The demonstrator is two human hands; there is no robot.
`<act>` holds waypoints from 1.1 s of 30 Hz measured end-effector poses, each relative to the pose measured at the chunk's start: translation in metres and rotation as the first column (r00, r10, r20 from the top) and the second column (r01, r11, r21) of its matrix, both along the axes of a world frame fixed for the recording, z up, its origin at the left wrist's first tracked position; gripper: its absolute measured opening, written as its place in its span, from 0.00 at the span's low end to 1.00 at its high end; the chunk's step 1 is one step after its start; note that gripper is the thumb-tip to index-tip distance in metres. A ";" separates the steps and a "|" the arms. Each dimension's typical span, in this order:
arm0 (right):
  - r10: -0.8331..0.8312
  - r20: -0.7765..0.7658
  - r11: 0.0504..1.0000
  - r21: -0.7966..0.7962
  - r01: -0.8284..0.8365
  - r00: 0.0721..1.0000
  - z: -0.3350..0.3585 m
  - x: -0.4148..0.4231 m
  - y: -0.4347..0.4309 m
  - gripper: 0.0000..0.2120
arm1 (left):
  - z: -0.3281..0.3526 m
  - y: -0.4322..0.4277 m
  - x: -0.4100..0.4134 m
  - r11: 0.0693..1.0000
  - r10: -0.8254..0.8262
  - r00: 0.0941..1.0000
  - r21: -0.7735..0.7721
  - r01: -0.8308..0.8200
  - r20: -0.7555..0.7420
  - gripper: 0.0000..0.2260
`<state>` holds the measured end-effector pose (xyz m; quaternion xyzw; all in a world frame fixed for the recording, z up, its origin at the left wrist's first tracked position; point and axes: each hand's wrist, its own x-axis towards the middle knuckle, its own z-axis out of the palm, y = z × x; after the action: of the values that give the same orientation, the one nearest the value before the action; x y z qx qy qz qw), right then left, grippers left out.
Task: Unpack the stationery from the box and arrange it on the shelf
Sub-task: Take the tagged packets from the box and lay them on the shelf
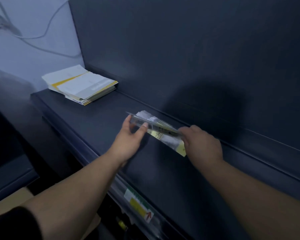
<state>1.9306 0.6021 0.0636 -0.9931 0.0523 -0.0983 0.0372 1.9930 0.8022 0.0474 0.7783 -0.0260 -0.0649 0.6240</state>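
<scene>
Head camera, nearest first: a black sleeve [12, 220] covers the left upper arm, and below the left forearm shows the edge of a tan cardboard box [5, 200]. Under the wrists, a clear label strip [139, 205] with a white, yellow and green tag runs along the front lip of the dark blue metal shelf [93, 122]. The left hand [130, 137] pinches the left end of a bundle of clear plastic-wrapped stationery packets [160, 130] between thumb and fingers. The right hand [203, 144] grips the right end, fingers curled round it. The bundle spans between both hands, tilted on edge low over the shelf board; whether it touches the board cannot be told. Well beyond the left hand, at the shelf's far end, rests a stack of white and yellow paper pads [80, 84]. Past that, a white cable [48, 26] hangs on the pale wall.
</scene>
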 end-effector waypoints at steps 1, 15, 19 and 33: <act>0.001 -0.023 1.000 -0.021 -0.002 1.000 -0.001 0.004 0.003 0.21 | -0.002 0.001 0.009 1.000 -0.005 1.000 -0.028 0.005 -0.023 0.40; 0.081 -0.189 0.966 0.256 -0.030 0.979 -0.033 -0.003 0.011 0.37 | -0.030 0.016 0.030 0.764 -0.220 0.971 0.635 0.113 0.092 0.42; 0.117 -0.250 0.964 0.261 -0.050 0.961 -0.041 -0.004 0.011 0.35 | -0.031 0.015 0.029 0.666 -0.316 0.948 0.717 0.205 0.023 0.43; 0.142 -0.282 0.974 0.212 -0.083 0.949 -0.038 -0.009 0.019 0.28 | -0.023 0.030 0.029 0.364 -0.386 0.917 0.898 0.247 -0.096 0.40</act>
<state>1.9214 0.6215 0.0255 -0.9893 0.0098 0.0588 0.1329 2.0225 0.8318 0.0248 0.9707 -0.1777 -0.1362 0.0869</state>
